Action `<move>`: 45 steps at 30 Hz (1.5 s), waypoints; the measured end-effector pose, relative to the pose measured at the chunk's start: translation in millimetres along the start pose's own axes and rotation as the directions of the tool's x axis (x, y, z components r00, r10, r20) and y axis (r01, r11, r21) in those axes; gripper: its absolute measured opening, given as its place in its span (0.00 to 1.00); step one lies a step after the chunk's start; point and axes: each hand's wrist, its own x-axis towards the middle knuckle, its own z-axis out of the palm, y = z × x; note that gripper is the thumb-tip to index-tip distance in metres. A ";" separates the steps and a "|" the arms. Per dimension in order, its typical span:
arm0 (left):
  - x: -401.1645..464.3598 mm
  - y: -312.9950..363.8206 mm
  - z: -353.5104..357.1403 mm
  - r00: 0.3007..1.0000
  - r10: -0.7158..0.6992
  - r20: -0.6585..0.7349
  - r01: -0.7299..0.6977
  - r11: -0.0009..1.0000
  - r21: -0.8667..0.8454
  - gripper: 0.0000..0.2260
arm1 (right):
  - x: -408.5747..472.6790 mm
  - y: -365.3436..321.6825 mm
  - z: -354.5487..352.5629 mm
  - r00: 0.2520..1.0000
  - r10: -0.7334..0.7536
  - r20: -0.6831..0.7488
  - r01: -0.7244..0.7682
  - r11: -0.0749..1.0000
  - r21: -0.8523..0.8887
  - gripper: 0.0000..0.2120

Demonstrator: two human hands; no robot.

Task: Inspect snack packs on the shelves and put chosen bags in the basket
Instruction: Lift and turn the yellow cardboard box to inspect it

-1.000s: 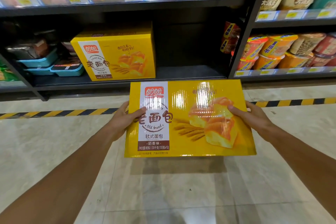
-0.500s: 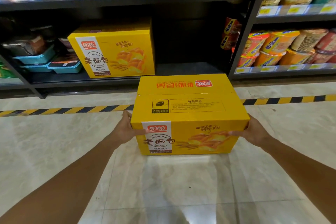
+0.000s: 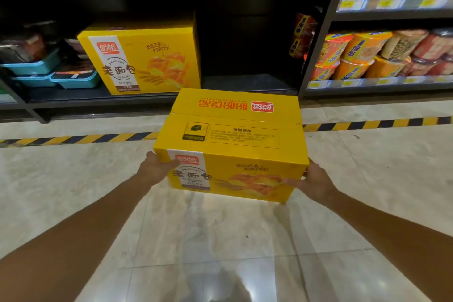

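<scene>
both arms reach forward, bare to the wrist. the left hand (image 3: 157,170) is clamped on the near left corner of a yellow bread box (image 3: 232,144), thumb laid over the front face and fingers hidden behind the side. the right hand (image 3: 315,181) grips the near right corner, thumb on the printed front and the rest wrapped round the side. the box hangs between them above the pale tiled floor (image 3: 73,191), top flap facing up, its front panel tilted down toward the camera.

two such boxes show: the held one, and a second yellow box (image 3: 144,61) standing upright on the dark bottom shelf (image 3: 247,82), far left of the held one. right of that box the shelf is bare.

at far left, three teal trays (image 3: 36,67) are stacked on the shelf; their dark contents are too blurred to name. on the far right shelf, cup noodle tubs (image 3: 367,56) are stacked two high; the count is unclear. a black and yellow striped line (image 3: 81,139) crosses the floor before the shelves.
</scene>
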 end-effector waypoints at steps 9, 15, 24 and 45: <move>-83.7 -46.4 43.4 0.861 0.220 0.458 -0.199 0.975 -0.095 0.67 | -89.9 -10.9 101.8 0.963 -0.135 0.233 0.128 0.991 0.043 0.59; -105.7 -78.1 66.1 0.933 0.288 0.215 -0.216 0.927 -0.308 0.74 | -132.3 -23.8 126.7 0.801 -0.244 0.546 0.279 0.960 0.020 0.47; -101.3 -83.9 61.5 0.942 0.295 0.158 -0.239 0.923 -0.302 0.74 | -6.2 -33.5 36.4 0.999 -0.039 -0.014 0.040 0.989 0.141 0.45; -11.8 -45.9 9.9 0.855 0.331 0.400 -0.311 0.943 -0.116 0.57 | -55.8 -24.0 36.1 0.988 -0.034 -0.150 0.045 0.996 0.074 0.31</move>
